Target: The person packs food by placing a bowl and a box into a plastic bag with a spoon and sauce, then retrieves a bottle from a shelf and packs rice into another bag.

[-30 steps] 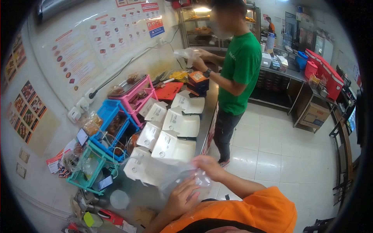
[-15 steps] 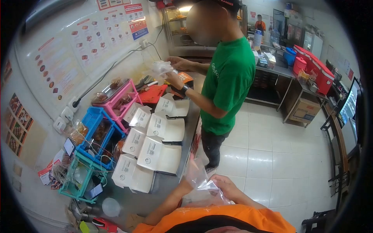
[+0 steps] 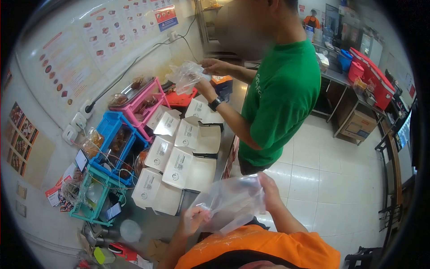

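Note:
A clear plastic bag is stretched between my hands in front of my orange shirt. My left hand pinches its lower left side. At the upper right corner, my right hand has its fingers closed on the bag. Just beyond the bag, several open white takeaway boxes stand in two rows on the metal counter. Across the counter's far end, a co-worker in a green T-shirt holds another clear plastic bag in both hands.
Pink, blue and teal racks line the wall side, holding packets and phones. A round translucent lid lies near the teal rack. Red coolers stand on a far table, and another person is at the back.
My hands have moved apart, and the bag is now spread wide between them. My right hand has risen. The co-worker appears closer and still holds the other bag.

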Action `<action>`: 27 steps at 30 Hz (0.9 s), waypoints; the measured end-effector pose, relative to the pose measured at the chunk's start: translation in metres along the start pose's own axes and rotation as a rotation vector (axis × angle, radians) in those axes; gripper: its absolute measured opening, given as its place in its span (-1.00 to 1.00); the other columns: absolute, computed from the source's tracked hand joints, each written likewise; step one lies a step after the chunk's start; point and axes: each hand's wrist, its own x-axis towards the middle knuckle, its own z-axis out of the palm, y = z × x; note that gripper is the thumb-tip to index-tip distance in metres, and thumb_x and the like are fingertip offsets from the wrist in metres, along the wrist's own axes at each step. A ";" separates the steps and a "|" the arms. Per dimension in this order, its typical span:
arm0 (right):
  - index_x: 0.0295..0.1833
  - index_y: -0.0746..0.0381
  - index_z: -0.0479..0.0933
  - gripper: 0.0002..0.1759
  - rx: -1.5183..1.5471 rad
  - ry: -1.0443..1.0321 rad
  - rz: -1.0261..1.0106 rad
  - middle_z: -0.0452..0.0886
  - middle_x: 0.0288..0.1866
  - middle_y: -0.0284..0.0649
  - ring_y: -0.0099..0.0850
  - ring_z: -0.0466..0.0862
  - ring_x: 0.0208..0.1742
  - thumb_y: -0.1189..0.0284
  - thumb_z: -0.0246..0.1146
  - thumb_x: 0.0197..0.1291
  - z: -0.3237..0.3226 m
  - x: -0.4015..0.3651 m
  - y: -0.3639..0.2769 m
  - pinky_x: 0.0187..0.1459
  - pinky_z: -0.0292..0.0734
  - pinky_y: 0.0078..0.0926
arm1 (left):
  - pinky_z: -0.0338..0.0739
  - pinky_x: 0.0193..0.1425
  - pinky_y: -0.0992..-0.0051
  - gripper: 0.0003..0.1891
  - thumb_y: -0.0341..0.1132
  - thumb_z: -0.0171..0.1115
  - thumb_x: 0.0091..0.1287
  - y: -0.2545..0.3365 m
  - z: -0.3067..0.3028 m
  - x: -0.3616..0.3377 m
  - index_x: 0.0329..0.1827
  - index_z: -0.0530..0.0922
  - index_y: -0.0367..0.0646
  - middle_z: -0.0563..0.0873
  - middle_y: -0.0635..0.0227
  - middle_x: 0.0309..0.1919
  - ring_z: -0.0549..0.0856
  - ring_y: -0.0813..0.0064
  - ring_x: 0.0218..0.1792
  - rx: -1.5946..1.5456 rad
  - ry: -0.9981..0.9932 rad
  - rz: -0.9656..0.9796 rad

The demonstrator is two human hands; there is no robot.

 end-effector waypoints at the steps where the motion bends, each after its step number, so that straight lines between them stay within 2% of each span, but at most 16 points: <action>1: -0.24 0.23 0.44 -0.73 -0.168 -0.057 -0.090 0.46 -0.36 -0.37 -0.55 0.42 -0.32 0.25 -0.01 0.29 -0.005 0.009 0.011 -0.22 0.35 -0.60 | 0.45 -0.27 0.64 -0.85 -0.43 0.10 0.25 0.002 0.001 -0.002 -0.38 0.58 -0.33 0.65 0.34 -0.44 0.58 0.66 -0.38 -0.036 -0.040 0.030; 2: -0.30 0.29 0.41 -0.71 -0.597 -0.019 -0.235 0.40 -0.45 -0.28 -0.51 0.35 -0.39 0.27 -0.01 0.28 -0.008 0.019 0.016 -0.27 0.32 -0.58 | 0.45 -0.27 0.64 -0.85 -0.43 0.10 0.25 0.005 0.003 -0.004 -0.38 0.58 -0.33 0.65 0.34 -0.44 0.58 0.66 -0.38 -0.036 -0.030 0.029; 3: -0.29 0.32 0.43 -0.72 -0.641 -0.068 -0.317 0.44 -0.44 -0.13 -0.37 0.46 -0.37 0.29 0.03 0.24 -0.007 0.025 0.021 -0.27 0.37 -0.52 | 0.46 -0.27 0.63 -0.87 -0.46 0.09 0.24 0.007 0.006 -0.006 -0.39 0.58 -0.33 0.65 0.32 -0.44 0.58 0.64 -0.39 -0.131 0.030 -0.038; 5: -0.18 0.29 0.46 -0.74 -0.866 -0.160 -0.280 0.51 -0.40 -0.06 -0.21 0.54 -0.32 0.31 0.10 0.19 -0.010 0.032 0.021 -0.26 0.43 -0.48 | 0.46 -0.28 0.62 -0.89 -0.49 0.09 0.23 0.002 0.013 -0.002 -0.39 0.57 -0.32 0.66 0.31 -0.44 0.59 0.63 -0.39 -0.230 0.104 -0.106; 6: -0.18 0.29 0.46 -0.74 -0.867 -0.177 -0.280 0.51 -0.40 -0.06 -0.21 0.54 -0.32 0.31 0.10 0.19 -0.013 0.039 0.021 -0.26 0.43 -0.48 | 0.47 -0.28 0.61 -0.91 -0.51 0.10 0.21 -0.004 0.016 0.003 -0.39 0.56 -0.31 0.65 0.30 -0.45 0.59 0.62 -0.40 -0.376 0.097 -0.098; 8: 0.05 0.23 0.41 -0.61 -1.183 -0.424 -0.165 0.54 -0.19 -0.04 -0.10 0.53 -0.11 0.30 0.17 0.13 -0.021 0.056 0.019 -0.10 0.42 -0.32 | 0.48 -0.28 0.60 -0.94 -0.52 0.11 0.19 -0.007 0.028 0.016 -0.40 0.55 -0.29 0.65 0.29 -0.46 0.59 0.60 -0.41 -0.522 0.111 -0.086; 9: 0.05 0.23 0.41 -0.61 -1.179 -0.445 -0.167 0.54 -0.19 -0.04 -0.10 0.53 -0.11 0.30 0.17 0.13 -0.027 0.062 0.019 -0.10 0.42 -0.32 | 0.48 -0.30 0.59 -0.96 -0.52 0.14 0.17 -0.006 0.037 0.023 -0.43 0.53 -0.28 0.63 0.29 -0.48 0.58 0.59 -0.44 -0.592 0.160 -0.120; 11: 0.21 0.18 0.28 -0.45 -1.307 -0.528 -0.524 0.47 -0.01 -0.06 -0.09 0.44 0.06 0.30 0.20 0.09 -0.040 0.073 0.016 0.07 0.31 -0.16 | 0.47 -0.33 0.58 -0.95 -0.52 0.17 0.16 -0.005 0.053 0.039 -0.46 0.50 -0.26 0.61 0.30 -0.51 0.56 0.58 -0.46 -0.664 0.230 -0.158; 13: 0.18 0.20 0.29 -0.40 -1.239 -0.597 -0.533 0.37 0.10 -0.06 -0.07 0.36 0.11 0.33 0.28 -0.01 -0.049 0.085 0.008 0.07 0.25 -0.12 | 0.44 -0.40 0.59 -0.90 -0.51 0.20 0.14 -0.003 0.070 0.051 -0.49 0.44 -0.24 0.58 0.32 -0.54 0.54 0.58 -0.50 -0.668 0.343 -0.287; 16: 0.11 0.22 0.34 -0.48 -1.057 -0.671 -0.603 0.42 0.03 -0.06 -0.13 0.45 -0.01 0.34 0.28 0.02 -0.064 0.099 -0.003 -0.02 0.34 -0.21 | 0.40 -0.47 0.61 -0.88 -0.51 0.20 0.14 0.002 0.098 0.069 -0.48 0.42 -0.20 0.55 0.34 -0.57 0.51 0.58 -0.54 -0.702 0.488 -0.205; 18: 0.01 0.20 0.41 -0.65 -0.902 -0.826 -0.411 0.52 -0.12 -0.06 -0.11 0.54 -0.14 0.33 0.21 0.11 -0.073 0.109 -0.007 -0.08 0.42 -0.26 | 0.39 -0.48 0.61 -0.88 -0.50 0.20 0.14 0.002 0.110 0.077 -0.47 0.42 -0.20 0.55 0.34 -0.57 0.51 0.59 -0.54 -0.715 0.539 -0.227; 19: 0.01 0.20 0.41 -0.65 -0.895 -0.848 -0.411 0.52 -0.12 -0.06 -0.11 0.54 -0.14 0.33 0.21 0.11 -0.077 0.113 -0.007 -0.08 0.42 -0.26 | 0.38 -0.49 0.62 -0.88 -0.49 0.20 0.15 0.003 0.116 0.080 -0.46 0.41 -0.19 0.55 0.35 -0.57 0.51 0.59 -0.55 -0.725 0.568 -0.247; 21: -0.18 0.26 0.48 -0.81 -0.842 -1.003 -0.167 0.56 -0.25 -0.19 -0.33 0.56 -0.25 0.38 0.20 0.14 -0.082 0.119 -0.009 -0.19 0.43 -0.48 | 0.38 -0.49 0.62 -0.88 -0.48 0.20 0.16 0.005 0.129 0.084 -0.46 0.41 -0.19 0.54 0.36 -0.58 0.51 0.60 -0.55 -0.793 0.599 -0.239; 22: -0.18 0.26 0.48 -0.81 -0.840 -1.021 -0.164 0.56 -0.25 -0.19 -0.33 0.56 -0.25 0.38 0.20 0.14 -0.083 0.122 -0.011 -0.19 0.43 -0.48 | 0.37 -0.49 0.62 -0.87 -0.47 0.21 0.17 0.006 0.135 0.087 -0.46 0.41 -0.18 0.53 0.37 -0.58 0.50 0.60 -0.55 -0.858 0.605 -0.233; 24: -0.23 0.27 0.49 -0.83 -0.740 -1.160 0.095 0.58 -0.29 -0.25 -0.46 0.56 -0.24 0.37 0.15 0.20 -0.080 0.126 -0.018 -0.18 0.42 -0.54 | 0.36 -0.50 0.63 -0.87 -0.46 0.21 0.17 0.004 0.145 0.091 -0.47 0.41 -0.18 0.53 0.39 -0.58 0.50 0.62 -0.56 -0.823 0.624 -0.201; 27: -0.24 0.24 0.46 -0.76 -0.550 -1.231 0.166 0.56 -0.37 -0.20 -0.38 0.55 -0.35 0.27 0.16 0.20 -0.077 0.127 -0.020 -0.28 0.42 -0.43 | 0.34 -0.52 0.64 -0.87 -0.45 0.21 0.18 0.011 0.156 0.097 -0.46 0.41 -0.17 0.52 0.41 -0.59 0.48 0.65 -0.58 -0.778 0.675 -0.201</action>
